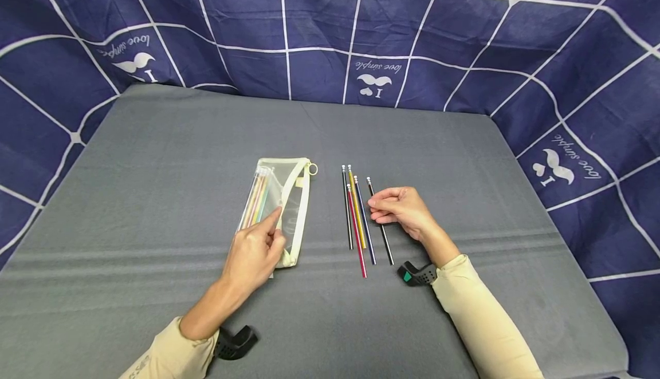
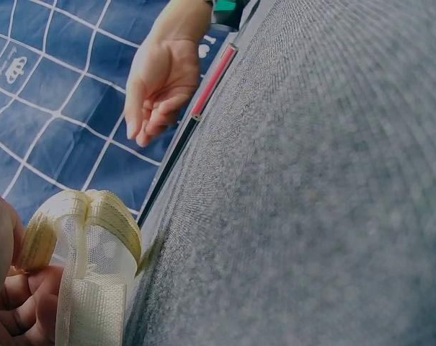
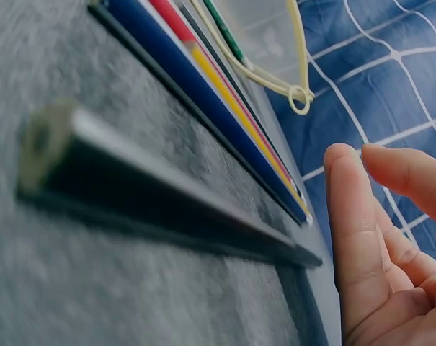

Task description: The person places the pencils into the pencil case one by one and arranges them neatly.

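pouch (image 1: pixel 301 214) in left grip (image 1: pixel 255 256); right grip (image 1: pixel 401 210), barely parted, by black pencil (image 1: pixel 387 244)

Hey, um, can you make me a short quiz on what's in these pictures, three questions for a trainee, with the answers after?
1. In the head view, how many loose pencils lie on the grey surface to the right of the pouch?

2. True or false: the right hand is gripping a pencil.

3. Which loose pencil is nearest that hand?
A) red
B) black
C) yellow

Key
1. Five.
2. False; its fingers hold nothing.
3. B; the black pencil lies on the surface, partly hidden by the hand in the head view.
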`<state>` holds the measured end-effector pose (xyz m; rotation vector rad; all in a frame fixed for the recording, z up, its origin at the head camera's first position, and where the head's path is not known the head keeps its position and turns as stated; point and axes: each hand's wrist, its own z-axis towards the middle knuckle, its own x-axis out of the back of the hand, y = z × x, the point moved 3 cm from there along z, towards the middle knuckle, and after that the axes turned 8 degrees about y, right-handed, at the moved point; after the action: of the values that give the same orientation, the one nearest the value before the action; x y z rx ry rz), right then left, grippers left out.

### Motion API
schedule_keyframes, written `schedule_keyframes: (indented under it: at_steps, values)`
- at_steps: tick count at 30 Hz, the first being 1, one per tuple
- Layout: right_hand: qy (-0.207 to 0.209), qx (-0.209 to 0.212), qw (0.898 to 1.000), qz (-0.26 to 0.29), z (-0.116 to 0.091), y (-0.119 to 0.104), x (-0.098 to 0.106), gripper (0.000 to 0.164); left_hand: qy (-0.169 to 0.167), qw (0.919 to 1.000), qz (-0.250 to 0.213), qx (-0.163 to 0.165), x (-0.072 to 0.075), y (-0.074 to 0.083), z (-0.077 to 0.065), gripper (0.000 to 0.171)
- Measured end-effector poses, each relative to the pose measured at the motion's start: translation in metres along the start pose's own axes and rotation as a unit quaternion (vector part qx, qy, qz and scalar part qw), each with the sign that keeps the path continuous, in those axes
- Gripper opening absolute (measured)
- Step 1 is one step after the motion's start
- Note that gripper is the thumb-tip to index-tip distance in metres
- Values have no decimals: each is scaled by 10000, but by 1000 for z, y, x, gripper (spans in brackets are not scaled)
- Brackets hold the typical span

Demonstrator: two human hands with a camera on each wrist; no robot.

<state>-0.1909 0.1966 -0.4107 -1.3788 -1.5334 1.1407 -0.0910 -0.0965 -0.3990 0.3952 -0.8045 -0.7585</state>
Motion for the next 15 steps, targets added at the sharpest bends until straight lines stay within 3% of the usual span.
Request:
schedule_keyframes:
  at_steps: [6,15]
  values:
    - [220,37,9995,-224,4,2,11,4,-12,10000,-13,59,0,0,0,43]
    - [291,28,9940,-1050,8,7,23,18,-22,10000,15,60,0,0,0,43]
